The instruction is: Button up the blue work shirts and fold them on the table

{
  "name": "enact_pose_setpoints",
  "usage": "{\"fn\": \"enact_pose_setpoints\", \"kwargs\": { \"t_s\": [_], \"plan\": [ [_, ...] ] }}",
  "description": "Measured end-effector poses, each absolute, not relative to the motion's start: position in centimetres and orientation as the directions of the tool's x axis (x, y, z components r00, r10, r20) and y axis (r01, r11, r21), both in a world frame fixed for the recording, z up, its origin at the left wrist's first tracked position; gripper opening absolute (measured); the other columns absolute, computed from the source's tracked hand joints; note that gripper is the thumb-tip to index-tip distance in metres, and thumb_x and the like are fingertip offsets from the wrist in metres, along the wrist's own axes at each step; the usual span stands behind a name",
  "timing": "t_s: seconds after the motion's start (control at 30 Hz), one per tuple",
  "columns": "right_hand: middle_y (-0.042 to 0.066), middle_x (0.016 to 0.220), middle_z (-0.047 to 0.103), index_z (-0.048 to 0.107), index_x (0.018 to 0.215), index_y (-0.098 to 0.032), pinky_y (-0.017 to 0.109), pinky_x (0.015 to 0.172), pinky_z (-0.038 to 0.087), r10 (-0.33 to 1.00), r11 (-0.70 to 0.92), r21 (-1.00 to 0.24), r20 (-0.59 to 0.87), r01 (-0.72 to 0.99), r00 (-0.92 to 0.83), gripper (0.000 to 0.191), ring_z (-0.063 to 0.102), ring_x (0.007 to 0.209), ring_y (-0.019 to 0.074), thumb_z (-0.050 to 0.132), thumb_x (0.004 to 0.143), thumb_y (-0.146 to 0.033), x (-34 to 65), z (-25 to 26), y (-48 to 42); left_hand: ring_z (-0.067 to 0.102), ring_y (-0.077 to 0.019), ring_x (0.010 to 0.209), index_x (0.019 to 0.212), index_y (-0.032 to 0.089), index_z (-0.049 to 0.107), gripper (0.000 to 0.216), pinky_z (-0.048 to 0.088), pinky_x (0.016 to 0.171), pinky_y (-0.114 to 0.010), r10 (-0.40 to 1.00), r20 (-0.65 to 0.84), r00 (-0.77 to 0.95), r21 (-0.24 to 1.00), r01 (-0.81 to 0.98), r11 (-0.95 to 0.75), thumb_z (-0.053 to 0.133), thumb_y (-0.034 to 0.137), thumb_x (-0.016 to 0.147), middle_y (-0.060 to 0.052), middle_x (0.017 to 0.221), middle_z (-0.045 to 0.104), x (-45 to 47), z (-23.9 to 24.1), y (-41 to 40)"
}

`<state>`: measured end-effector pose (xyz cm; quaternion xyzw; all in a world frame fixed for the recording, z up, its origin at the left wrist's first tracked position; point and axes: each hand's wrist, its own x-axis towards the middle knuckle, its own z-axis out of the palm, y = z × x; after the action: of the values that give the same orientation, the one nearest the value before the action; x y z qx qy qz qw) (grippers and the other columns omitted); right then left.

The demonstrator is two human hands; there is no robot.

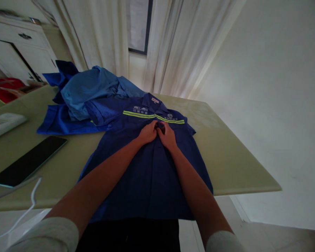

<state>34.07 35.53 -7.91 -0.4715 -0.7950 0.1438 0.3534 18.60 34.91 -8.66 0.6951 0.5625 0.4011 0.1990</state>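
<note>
Work shirt (149, 175): dark blue, short-sleeved, laid flat and front-up on the tabletop (225, 154), collar away from the person, hem hanging over the near edge.
Left hand (147, 133): fingers curled, pinching the front placket just below the chest stripe.
Right hand (167, 135): fingers curled likewise, touching the left hand at the same spot; what lay between the fingertips was too small to tell.
Material: matte woven cloth, soft, lightly creased; flat collar with a small red label.
Stripe (153, 116): narrow yellow-green reflective band across the chest, pale printed marks above it.
Risk, placket: edges could have slipped out of line under the pinch, since the cloth was limp.
Risk, hem: overhanging weight could have dragged the shirt toward the person.
Second garments (81, 98): lighter blue heap, rumpled, touching the shirt's left shoulder; it could have snagged.
Phone (28, 161): black glossy slab, well apart, to the left.
Cable (28, 206): thin, white, trailing off the near edge.
</note>
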Motion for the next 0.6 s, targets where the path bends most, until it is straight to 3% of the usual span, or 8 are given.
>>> {"fn": "enact_pose_setpoints", "kwargs": {
  "t_s": [0.1, 0.2, 0.3, 0.4, 0.5, 0.6],
  "plan": [
    [0.004, 0.092, 0.072, 0.063, 0.125, -0.02, 0.031, 0.077, 0.049, 0.862, 0.505, -0.545, 0.367, 0.669, -0.351, 0.034, 0.065, 0.082, 0.0206, 0.05, 0.095, -0.028, 34.3, -8.0, 35.8, 0.072, -0.0216, 0.106, 0.131, 0.018, 0.059, 0.055, 0.052, 0.102, -0.035, 0.948, 0.315, 0.04, 0.781, 0.557, -0.283, 0.045, -0.001, 0.082, -0.008, 0.111, 0.077, 18.5, -8.9, 35.1],
    [0.003, 0.088, 0.073, 0.067, 0.115, -0.021, 0.03, 0.075, 0.047, 0.878, 0.469, -0.494, 0.352, 0.732, -0.325, 0.029, 0.066, 0.078, 0.0208, 0.052, 0.091, -0.025, 34.3, -7.5, 35.6, 0.07, -0.023, 0.109, 0.122, 0.017, 0.063, 0.037, 0.051, 0.102, -0.036, 0.93, 0.363, -0.046, 0.77, 0.578, -0.272, 0.045, 0.006, 0.091, -0.011, 0.115, 0.076, 18.5, -8.5, 35.5],
    [0.004, 0.087, 0.074, 0.069, 0.104, -0.022, 0.029, 0.073, 0.044, 0.858, 0.504, -0.374, 0.322, 0.778, -0.401, 0.019, 0.066, 0.079, 0.0216, 0.06, 0.088, -0.025, 34.2, -6.7, 34.8, 0.07, -0.0284, 0.107, 0.108, 0.017, 0.067, 0.026, 0.05, 0.098, -0.039, 0.933, 0.282, -0.225, 0.788, 0.609, -0.091, 0.046, 0.03, 0.101, -0.014, 0.108, 0.075, 18.3, -7.5, 36.4],
    [0.004, 0.085, 0.074, 0.069, 0.095, -0.023, 0.027, 0.07, 0.042, 0.815, 0.578, -0.299, 0.27, 0.759, -0.513, 0.013, 0.066, 0.078, 0.0209, 0.061, 0.092, -0.032, 33.9, -6.4, 34.0, 0.072, -0.0293, 0.094, 0.089, 0.019, 0.068, 0.025, 0.052, 0.087, -0.036, 0.944, 0.135, -0.303, 0.794, 0.603, 0.08, 0.06, 0.041, 0.095, -0.011, 0.092, 0.075, 17.7, -6.9, 37.5],
    [0.003, 0.083, 0.073, 0.068, 0.096, -0.025, 0.027, 0.069, 0.042, 0.859, 0.511, -0.372, 0.26, 0.775, -0.441, 0.026, 0.067, 0.077, 0.0206, 0.05, 0.102, -0.044, 33.6, -6.5, 33.9, 0.07, -0.0238, 0.084, 0.088, 0.02, 0.068, 0.014, 0.051, 0.082, -0.032, 0.941, 0.23, -0.25, 0.791, 0.611, -0.031, 0.066, 0.033, 0.091, -0.007, 0.086, 0.074, 17.1, -7.3, 37.9],
    [0.0, 0.083, 0.072, 0.064, 0.118, -0.03, 0.029, 0.069, 0.044, 0.918, 0.392, -0.455, 0.253, 0.8, -0.306, 0.024, 0.067, 0.077, 0.0226, 0.056, 0.1, -0.044, 32.9, -6.2, 35.0, 0.068, -0.0209, 0.084, 0.09, 0.02, 0.068, 0.01, 0.05, 0.083, -0.03, 0.89, 0.4, -0.221, 0.785, 0.584, -0.207, 0.063, 0.028, 0.092, -0.006, 0.091, 0.074, 17.0, -8.1, 37.6]
  ]
}}
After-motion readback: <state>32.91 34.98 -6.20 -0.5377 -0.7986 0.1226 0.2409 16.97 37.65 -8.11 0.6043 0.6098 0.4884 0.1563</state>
